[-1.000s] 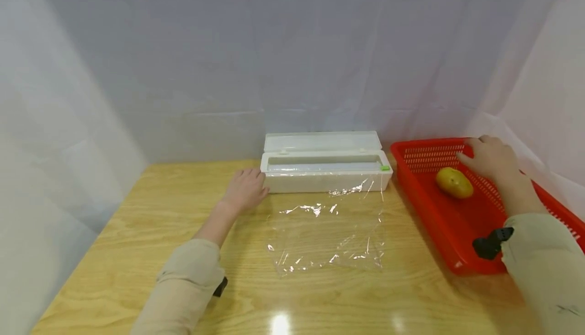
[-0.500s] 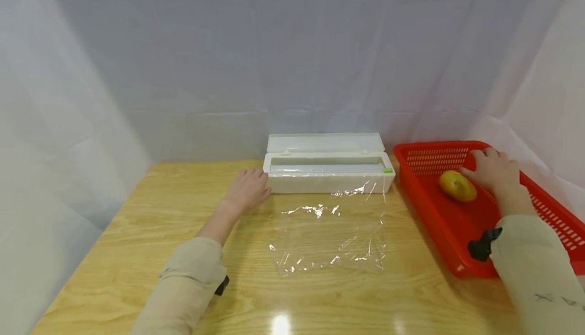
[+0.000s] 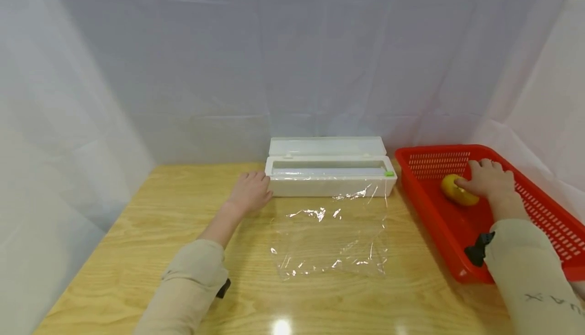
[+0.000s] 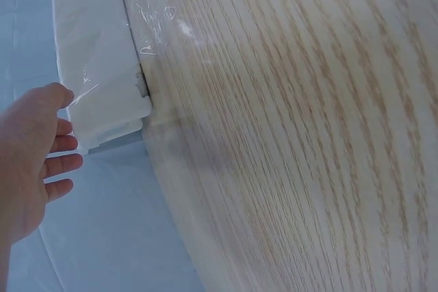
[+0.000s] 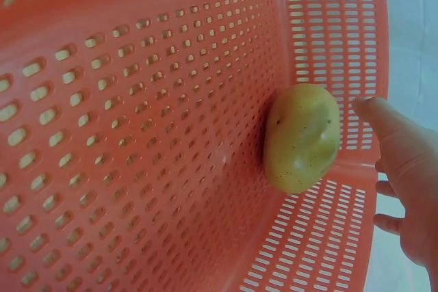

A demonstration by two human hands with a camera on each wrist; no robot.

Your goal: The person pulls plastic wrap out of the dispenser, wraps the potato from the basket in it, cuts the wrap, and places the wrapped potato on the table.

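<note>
In the head view a white cling film dispenser (image 3: 331, 187) stands at the back of the table with its lid up. A sheet of clear cling film (image 3: 329, 238) runs from it over the tabletop. My left hand (image 3: 250, 192) is at the dispenser's left end; in the left wrist view its thumb lies right at the box edge, the other fingers loosely spread. My right hand (image 3: 490, 180) reaches into the red basket (image 3: 434, 227), close over a yellow mango (image 3: 461, 195). From the right wrist, the mango (image 5: 301, 138) shows apart from the thumb, with nothing in the hand.
The wooden table (image 3: 137, 254) carries the dispenser and basket. A green slider (image 3: 389, 173) sits on the dispenser's right front edge. Pale cloth (image 3: 274, 61) hangs behind and on both sides. The basket's perforated walls (image 5: 332, 39) surround the mango.
My right hand has moved down and slightly left into the basket, nearer the mango, its thumb now overlapping it. The left hand stays at the dispenser's end. The view has shifted slightly.
</note>
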